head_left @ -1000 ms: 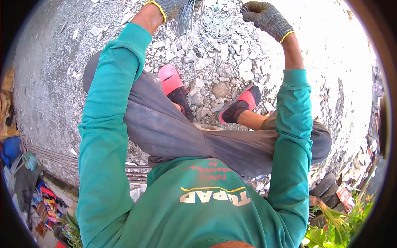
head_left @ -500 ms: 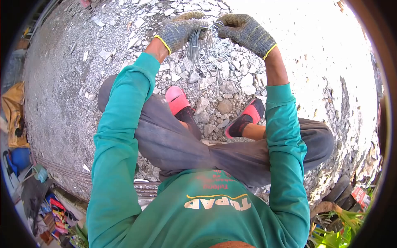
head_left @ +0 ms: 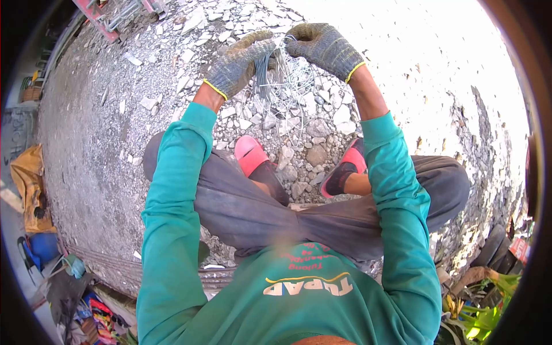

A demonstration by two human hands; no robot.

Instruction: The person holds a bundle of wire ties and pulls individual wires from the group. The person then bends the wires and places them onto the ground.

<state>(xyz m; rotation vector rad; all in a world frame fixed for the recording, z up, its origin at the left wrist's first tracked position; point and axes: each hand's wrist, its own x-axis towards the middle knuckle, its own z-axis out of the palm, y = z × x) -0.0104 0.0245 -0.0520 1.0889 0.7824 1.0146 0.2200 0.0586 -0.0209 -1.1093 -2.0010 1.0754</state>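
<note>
My left hand [head_left: 237, 62], in a grey knitted glove with a yellow cuff, is closed around a bundle of thin metal wires [head_left: 263, 76] whose ends hang down below the fingers. Close beside it, my right hand [head_left: 325, 49], gloved the same way, pinches a wire [head_left: 289, 38] near the top of the bundle. Its fingertips are partly hidden. Beneath both hands lies a loose tangle of pale wire [head_left: 299, 77] on the broken stones.
Rubble and gravel [head_left: 138, 103] surround my feet in red-and-black footwear [head_left: 251, 156]. A red metal frame [head_left: 103, 23] stands at the upper left. Long rods [head_left: 109, 261] lie at the lower left, near a brown sack [head_left: 31, 184]. Green plants [head_left: 486, 316] grow at lower right.
The view has shifted, bringing the red frame into sight at the upper left. My hands stay close together, the left still around the wire bundle and the right still pinching.
</note>
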